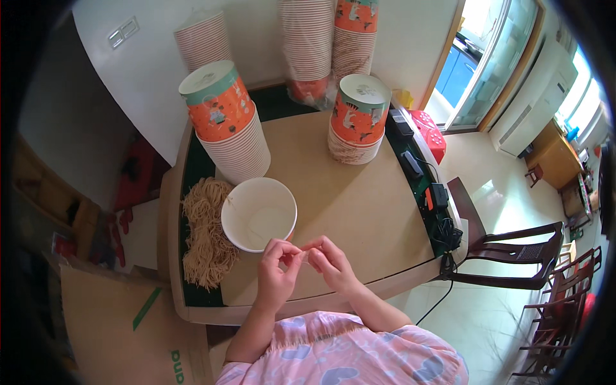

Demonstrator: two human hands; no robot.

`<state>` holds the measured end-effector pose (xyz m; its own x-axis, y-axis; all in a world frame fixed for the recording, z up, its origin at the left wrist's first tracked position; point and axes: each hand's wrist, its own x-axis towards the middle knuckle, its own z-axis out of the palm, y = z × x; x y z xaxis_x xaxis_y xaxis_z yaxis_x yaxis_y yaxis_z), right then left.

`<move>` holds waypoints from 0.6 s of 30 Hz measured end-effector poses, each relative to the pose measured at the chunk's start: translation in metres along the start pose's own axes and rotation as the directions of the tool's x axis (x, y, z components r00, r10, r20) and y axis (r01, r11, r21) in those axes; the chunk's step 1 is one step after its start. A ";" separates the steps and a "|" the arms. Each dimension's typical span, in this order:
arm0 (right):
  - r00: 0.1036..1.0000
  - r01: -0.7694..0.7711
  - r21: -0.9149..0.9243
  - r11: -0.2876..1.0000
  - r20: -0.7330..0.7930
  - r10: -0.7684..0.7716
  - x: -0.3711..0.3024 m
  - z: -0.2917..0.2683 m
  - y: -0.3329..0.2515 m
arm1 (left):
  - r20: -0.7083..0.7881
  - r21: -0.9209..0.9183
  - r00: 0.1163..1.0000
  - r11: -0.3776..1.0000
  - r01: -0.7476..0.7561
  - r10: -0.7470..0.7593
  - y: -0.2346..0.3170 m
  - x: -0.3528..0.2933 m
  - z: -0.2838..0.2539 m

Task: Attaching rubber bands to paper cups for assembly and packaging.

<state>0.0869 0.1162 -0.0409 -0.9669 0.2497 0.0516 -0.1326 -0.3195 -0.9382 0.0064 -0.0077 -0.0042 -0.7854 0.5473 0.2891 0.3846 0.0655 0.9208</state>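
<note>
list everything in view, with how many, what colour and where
open bucket: one, white inside, table front
string bundle: apparently one, tan, left of open bucket
bucket stacks: five, orange, green and white, further back
table: one, tan with dark green border, centre
adapters: at least three, black, table's right edge
cables: several, black, same edge
stool: one, red, beyond table's back right
chairs: several, dark brown, right
cardboard: one large piece, brown, lower left
wall switch: one panel, white, upper left
glass door: one, clear, upper right
clothing: one garment, pink patterned, bottom
hands: two, bare, near open bucket
</note>
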 end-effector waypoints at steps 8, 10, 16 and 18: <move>0.968 0.166 -0.205 0.965 -0.151 -0.198 -0.005 0.012 -0.003 | 0.034 -0.035 0.995 0.995 0.096 -0.095 0.003 -0.008 -0.003; 0.960 0.179 -0.270 0.946 -0.160 -0.228 -0.007 0.013 -0.009 | 0.109 0.047 0.990 0.995 0.084 -0.088 0.004 -0.009 -0.004; 0.948 0.226 -0.317 0.921 -0.145 -0.283 -0.011 0.011 -0.005 | 0.130 0.125 0.990 0.992 0.037 -0.053 0.015 -0.008 -0.004; 0.948 0.233 -0.321 0.918 -0.136 -0.288 -0.011 0.011 -0.005 | 0.136 0.149 0.990 0.988 0.028 -0.048 0.014 -0.008 -0.005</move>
<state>0.0959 0.1054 -0.0327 -0.8488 0.4529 0.2730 -0.2774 0.0583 -0.9590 0.0158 -0.0155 0.0080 -0.7301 0.6516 0.2059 0.4302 0.2042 0.8793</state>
